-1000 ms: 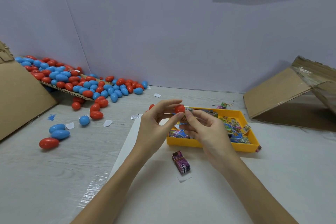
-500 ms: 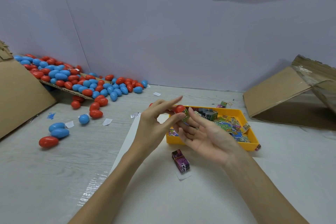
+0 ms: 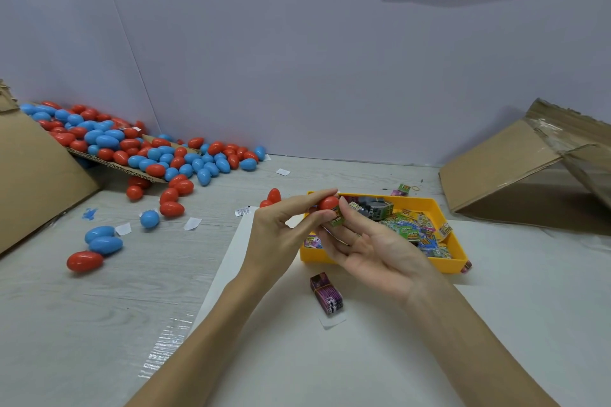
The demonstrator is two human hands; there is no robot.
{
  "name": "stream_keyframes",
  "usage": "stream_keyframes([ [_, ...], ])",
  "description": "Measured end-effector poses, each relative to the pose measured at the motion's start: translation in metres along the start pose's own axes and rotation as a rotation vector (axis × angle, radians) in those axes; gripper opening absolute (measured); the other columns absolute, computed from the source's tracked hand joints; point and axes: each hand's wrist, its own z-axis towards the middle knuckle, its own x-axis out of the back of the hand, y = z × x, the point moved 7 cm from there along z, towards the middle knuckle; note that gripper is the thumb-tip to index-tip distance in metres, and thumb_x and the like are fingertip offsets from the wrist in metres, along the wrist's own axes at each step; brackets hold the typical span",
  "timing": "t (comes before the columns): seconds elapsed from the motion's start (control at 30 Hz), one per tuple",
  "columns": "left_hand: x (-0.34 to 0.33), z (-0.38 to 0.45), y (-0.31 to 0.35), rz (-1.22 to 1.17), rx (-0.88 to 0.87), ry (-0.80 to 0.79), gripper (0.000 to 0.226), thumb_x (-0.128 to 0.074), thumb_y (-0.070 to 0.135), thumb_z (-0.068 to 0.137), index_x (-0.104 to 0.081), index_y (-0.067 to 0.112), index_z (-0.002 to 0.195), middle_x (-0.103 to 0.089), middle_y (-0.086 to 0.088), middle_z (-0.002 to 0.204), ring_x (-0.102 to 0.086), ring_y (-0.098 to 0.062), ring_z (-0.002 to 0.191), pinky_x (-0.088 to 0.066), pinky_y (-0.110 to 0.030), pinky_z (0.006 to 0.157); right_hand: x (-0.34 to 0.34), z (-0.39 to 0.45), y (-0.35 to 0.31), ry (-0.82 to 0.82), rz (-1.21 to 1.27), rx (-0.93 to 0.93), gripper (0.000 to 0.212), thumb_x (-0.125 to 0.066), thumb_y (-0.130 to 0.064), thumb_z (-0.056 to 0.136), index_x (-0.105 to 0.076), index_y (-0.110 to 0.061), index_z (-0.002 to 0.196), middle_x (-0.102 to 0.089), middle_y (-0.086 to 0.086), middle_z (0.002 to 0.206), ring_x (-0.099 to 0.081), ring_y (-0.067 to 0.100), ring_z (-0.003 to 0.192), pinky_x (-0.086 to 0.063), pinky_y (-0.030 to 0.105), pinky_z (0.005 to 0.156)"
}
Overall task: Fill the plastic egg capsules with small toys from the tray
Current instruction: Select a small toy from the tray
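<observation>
- Above the near-left corner of the yellow plastic tray (image 3: 429, 205), the left hand (image 3: 281, 235) pinches a smooth red egg capsule (image 3: 328, 202) between thumb and fingertips, as it did a second ago.
- Against the capsule's lower edge sits a small green printed toy packet (image 3: 338, 219), touching both hands' fingertips.
- Compared with a second ago, the right hand (image 3: 373, 251) has rolled palm-up, with its fingers now stretched out almost straight toward the capsule; whether it grips the packet I cannot tell.
- With that hand turned, more of the tray's contents show: glossy, flat, rectangular packets (image 3: 413, 231) in green, yellow and blue, heaped loosely.
- On the white sheet (image 3: 363, 357) near the wrists, a purple boxy packet bundle (image 3: 325, 293) lies unmoved.
- Far left, shiny red and blue oval eggs (image 3: 158, 155) spill off a corrugated cardboard flap (image 3: 109, 160) onto the pale wood-grain table (image 3: 66, 324).
- At right, a taped brown cardboard box (image 3: 502, 168) lies tipped on its side.
</observation>
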Motion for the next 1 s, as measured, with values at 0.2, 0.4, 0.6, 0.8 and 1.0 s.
stream_keyframes([
  [0.2,0.0018,-0.0007,-0.0012,0.008,0.007,0.007,0.029,-0.076,0.022,0.090,-0.076,0.033,0.117,-0.078,0.013,0.113,-0.072,-0.012,0.112,-0.038,-0.058,0.116,-0.0006,-0.0004,0.0004,0.017,-0.026,0.023,0.020,-0.079,-0.021,0.080,-0.083,-0.008,0.094,-0.077,0.016,0.108,-0.077,0.026,0.098,-0.063,0.031,0.080],
  [0.4,0.0009,-0.0014,-0.0004,0.007,0.016,-0.001,0.029,-0.076,0.025,0.091,-0.077,0.043,0.114,-0.077,0.016,0.112,-0.071,-0.007,0.113,-0.022,-0.061,0.123,-0.0014,-0.0006,0.0005,0.040,-0.060,0.048,0.019,-0.078,-0.023,0.082,-0.084,-0.009,0.092,-0.076,0.017,0.110,-0.076,0.026,0.103,-0.062,0.028,0.076],
  [0.6,-0.0004,-0.0004,-0.0027,-0.039,0.060,-0.015,0.027,-0.079,0.033,0.089,-0.077,0.049,0.111,-0.078,0.013,0.112,-0.070,-0.010,0.116,-0.026,-0.064,0.119,0.0005,-0.0003,0.0000,0.072,-0.075,0.080,0.025,-0.080,-0.025,0.078,-0.083,-0.008,0.097,-0.075,0.019,0.113,-0.075,0.028,0.104,-0.062,0.027,0.079],
  [0.8,-0.0017,-0.0031,-0.0064,-0.086,0.059,-0.023,0.027,-0.076,0.025,0.089,-0.079,0.025,0.116,-0.078,0.007,0.114,-0.072,-0.012,0.113,-0.047,-0.036,0.111,0.0031,0.0011,-0.0017,0.079,-0.138,0.118,0.027,-0.076,-0.028,0.085,-0.080,-0.009,0.103,-0.075,0.017,0.113,-0.074,0.027,0.108,-0.061,0.029,0.087],
  [1.0,0.0005,-0.0010,-0.0024,-0.158,0.082,0.040,0.024,-0.074,0.020,0.094,-0.079,0.021,0.118,-0.079,0.004,0.113,-0.072,-0.013,0.112,-0.049,-0.022,0.103,-0.0022,0.0022,-0.0082,0.013,-0.190,0.178,0.037,-0.068,-0.031,0.094,-0.072,-0.002,0.116,-0.076,0.018,0.113,-0.075,0.026,0.105,-0.062,0.031,0.084],
])
